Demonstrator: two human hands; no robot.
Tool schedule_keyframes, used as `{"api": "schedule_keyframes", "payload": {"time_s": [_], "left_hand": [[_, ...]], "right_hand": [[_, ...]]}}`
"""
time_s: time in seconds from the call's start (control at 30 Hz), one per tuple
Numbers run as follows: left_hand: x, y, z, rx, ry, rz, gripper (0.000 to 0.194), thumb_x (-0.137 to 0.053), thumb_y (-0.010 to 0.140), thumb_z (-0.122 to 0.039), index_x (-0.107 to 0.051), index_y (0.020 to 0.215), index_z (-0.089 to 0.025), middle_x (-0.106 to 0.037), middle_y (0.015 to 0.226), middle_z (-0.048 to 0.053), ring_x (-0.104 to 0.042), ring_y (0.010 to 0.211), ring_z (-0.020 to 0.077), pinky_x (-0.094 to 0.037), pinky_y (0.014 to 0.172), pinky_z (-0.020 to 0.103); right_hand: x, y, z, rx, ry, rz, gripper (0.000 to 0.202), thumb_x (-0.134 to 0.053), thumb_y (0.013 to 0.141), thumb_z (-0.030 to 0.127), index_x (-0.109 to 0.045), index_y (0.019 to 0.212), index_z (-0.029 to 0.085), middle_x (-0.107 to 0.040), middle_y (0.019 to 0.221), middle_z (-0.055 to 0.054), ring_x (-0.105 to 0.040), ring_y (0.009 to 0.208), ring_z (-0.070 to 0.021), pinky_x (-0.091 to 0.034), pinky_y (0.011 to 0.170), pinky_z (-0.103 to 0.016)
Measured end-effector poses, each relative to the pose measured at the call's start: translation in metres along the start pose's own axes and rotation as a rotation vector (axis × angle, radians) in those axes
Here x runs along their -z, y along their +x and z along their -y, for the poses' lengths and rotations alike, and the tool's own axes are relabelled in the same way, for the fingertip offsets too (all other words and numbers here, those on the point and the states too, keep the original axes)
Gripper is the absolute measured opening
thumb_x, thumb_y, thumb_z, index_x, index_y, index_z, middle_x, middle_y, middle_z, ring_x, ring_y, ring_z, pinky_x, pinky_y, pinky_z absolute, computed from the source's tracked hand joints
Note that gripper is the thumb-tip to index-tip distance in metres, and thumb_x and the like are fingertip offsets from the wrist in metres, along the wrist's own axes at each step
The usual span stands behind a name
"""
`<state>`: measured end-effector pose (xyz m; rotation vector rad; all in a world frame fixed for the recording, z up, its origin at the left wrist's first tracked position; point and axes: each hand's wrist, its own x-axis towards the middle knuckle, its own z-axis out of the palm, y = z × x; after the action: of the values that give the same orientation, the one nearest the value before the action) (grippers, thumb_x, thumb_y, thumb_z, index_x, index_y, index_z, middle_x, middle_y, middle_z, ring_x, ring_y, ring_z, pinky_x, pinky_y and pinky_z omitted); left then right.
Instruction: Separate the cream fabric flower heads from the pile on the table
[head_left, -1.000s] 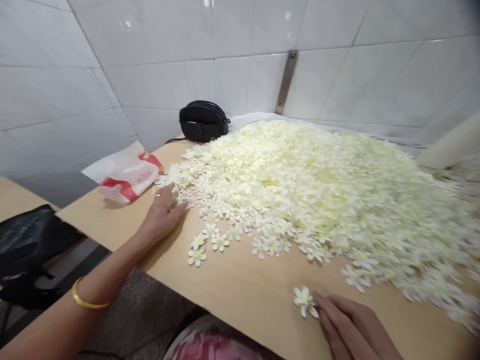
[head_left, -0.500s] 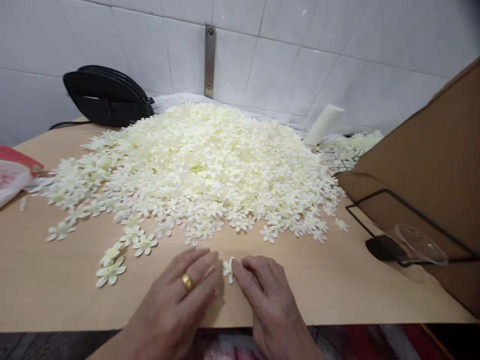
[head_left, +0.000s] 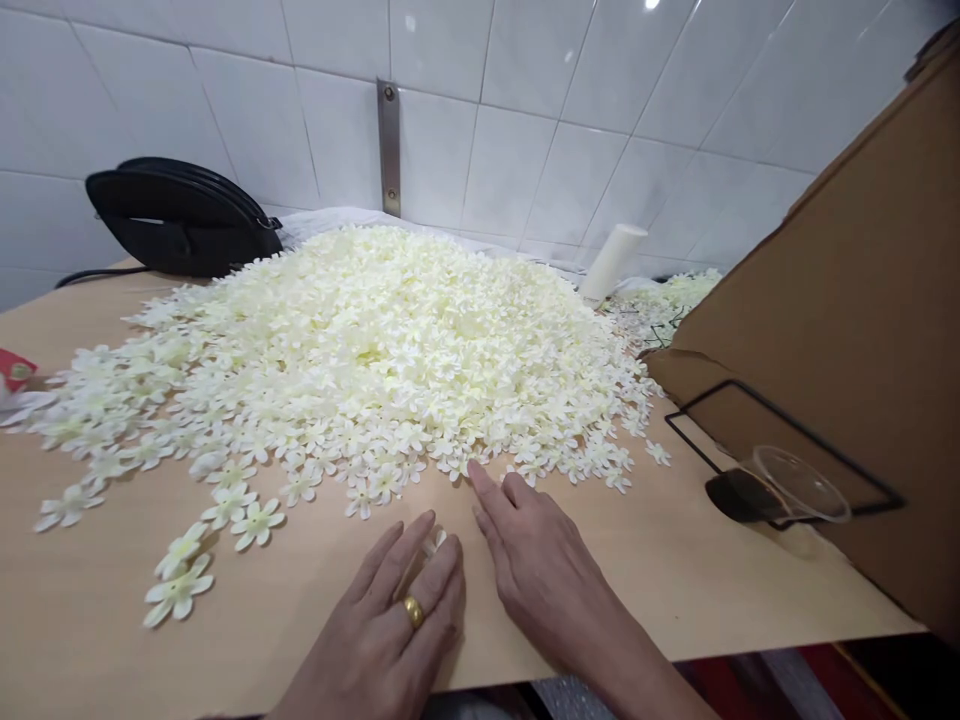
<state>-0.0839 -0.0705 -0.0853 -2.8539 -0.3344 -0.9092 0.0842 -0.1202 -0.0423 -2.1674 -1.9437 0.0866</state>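
Note:
A wide heap of small cream-white fabric flowers (head_left: 420, 340) lies on the light wooden table (head_left: 315, 590). My left hand (head_left: 405, 610), with a gold ring, rests low at the front; a single flower (head_left: 435, 541) shows between its fingers, partly hidden by them. At the front edge of the heap, the extended index fingertip of my right hand (head_left: 529, 550) touches a flower. Its other fingers are curled, and nothing can be seen held in them. A few loose flowers (head_left: 178, 590) lie to the left of my left hand.
Behind the heap at left sits a black bag (head_left: 184, 215). A white roll (head_left: 613, 262) leans at the back right. On the right are a cardboard box (head_left: 840, 330), a black wire frame (head_left: 814, 425) and a clear round lid (head_left: 802, 485). A tiled wall stands behind.
My right hand has moved forward to the heap's edge, leaving the single flower. My left hand now covers part of that flower. The view has shifted slightly right.

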Motion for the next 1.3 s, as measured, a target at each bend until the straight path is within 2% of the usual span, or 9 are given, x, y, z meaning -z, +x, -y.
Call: {"api": "schedule_keyframes", "payload": {"time_s": [0.17,0.43,0.53,0.63,0.73,0.93,1.07,1.2,1.3], "left_hand": [[-0.003,-0.008,0.004,0.142,0.008,-0.179,0.026,-0.046,0.082,-0.021,-0.059,0.104,-0.02,-0.064,0.102,0.007,-0.043,0.118,0.0254,-0.035,0.102,0.045],[0.017,0.002,0.019,0.1,0.07,-0.007,0.029,-0.042,0.08,-0.015,-0.058,0.104,-0.017,-0.06,0.111,0.01,-0.043,0.117,0.028,-0.042,0.094,0.044],[0.019,0.011,0.022,0.146,0.072,0.026,0.029,-0.04,0.082,-0.015,-0.057,0.105,-0.017,-0.057,0.115,0.01,-0.038,0.12,0.0296,-0.041,0.094,0.046],[0.016,0.014,0.025,0.221,0.084,-0.004,0.031,-0.037,0.083,-0.015,-0.055,0.107,-0.017,-0.054,0.118,0.01,-0.034,0.122,0.0304,-0.036,0.096,0.05],[0.015,0.012,0.032,0.265,0.115,0.03,0.031,-0.037,0.084,-0.018,-0.055,0.109,-0.017,-0.053,0.12,0.011,-0.034,0.122,0.031,-0.036,0.095,0.051],[0.021,0.012,0.042,0.263,0.124,0.032,0.023,-0.041,0.084,-0.021,-0.059,0.098,-0.016,-0.057,0.112,0.013,-0.041,0.114,0.0318,-0.04,0.09,0.051],[0.021,0.012,0.037,0.339,0.034,0.012,0.023,-0.04,0.085,-0.017,-0.057,0.101,-0.017,-0.057,0.111,0.009,-0.041,0.115,0.0282,-0.035,0.096,0.049],[0.029,0.004,0.029,0.304,-0.039,0.016,0.028,-0.041,0.084,-0.011,-0.052,0.109,-0.015,-0.054,0.115,0.01,-0.038,0.117,0.0257,-0.031,0.099,0.046],[0.039,-0.005,0.023,0.329,-0.098,0.058,0.029,-0.043,0.083,-0.009,-0.051,0.11,-0.015,-0.054,0.113,0.009,-0.041,0.113,0.0237,-0.031,0.099,0.044]], "right_hand": [[0.002,0.006,0.001,0.002,0.026,-0.019,0.035,-0.038,0.083,0.008,-0.049,0.113,0.021,-0.052,0.082,-0.005,-0.049,0.07,-0.0174,-0.037,0.064,-0.029],[0.011,0.038,-0.01,0.08,-0.06,-0.236,0.03,-0.043,0.08,0.008,-0.053,0.106,0.018,-0.048,0.086,-0.008,-0.042,0.081,-0.0197,-0.034,0.071,-0.032],[0.013,0.056,-0.015,0.139,-0.14,-0.236,0.028,-0.046,0.079,0.01,-0.054,0.105,0.017,-0.048,0.09,-0.008,-0.041,0.084,-0.0205,-0.032,0.073,-0.033],[0.012,0.065,-0.021,0.178,-0.155,-0.223,0.015,-0.046,0.08,0.01,-0.058,0.086,0.016,-0.049,0.084,-0.007,-0.04,0.082,-0.0191,-0.031,0.073,-0.032],[0.01,0.066,-0.029,0.162,-0.089,-0.263,0.016,-0.045,0.081,0.008,-0.057,0.074,0.015,-0.049,0.081,-0.005,-0.04,0.08,-0.0169,-0.03,0.073,-0.03],[0.003,0.059,-0.038,0.147,-0.067,-0.27,0.016,-0.044,0.08,0.009,-0.057,0.073,0.015,-0.051,0.08,-0.005,-0.042,0.079,-0.017,-0.03,0.073,-0.031],[0.002,0.058,-0.035,0.179,-0.042,-0.318,0.012,-0.048,0.078,0.011,-0.057,0.073,0.015,-0.051,0.089,-0.007,-0.043,0.084,-0.0189,-0.031,0.075,-0.033],[0.009,0.052,-0.027,0.199,0.009,-0.418,0.015,-0.045,0.079,0.01,-0.058,0.078,0.016,-0.049,0.102,-0.009,-0.043,0.096,-0.0226,-0.032,0.079,-0.037],[0.012,0.038,-0.019,0.233,0.061,-0.438,0.015,-0.044,0.08,0.01,-0.058,0.082,0.017,-0.051,0.095,-0.008,-0.044,0.091,-0.0218,-0.033,0.077,-0.037]]}}
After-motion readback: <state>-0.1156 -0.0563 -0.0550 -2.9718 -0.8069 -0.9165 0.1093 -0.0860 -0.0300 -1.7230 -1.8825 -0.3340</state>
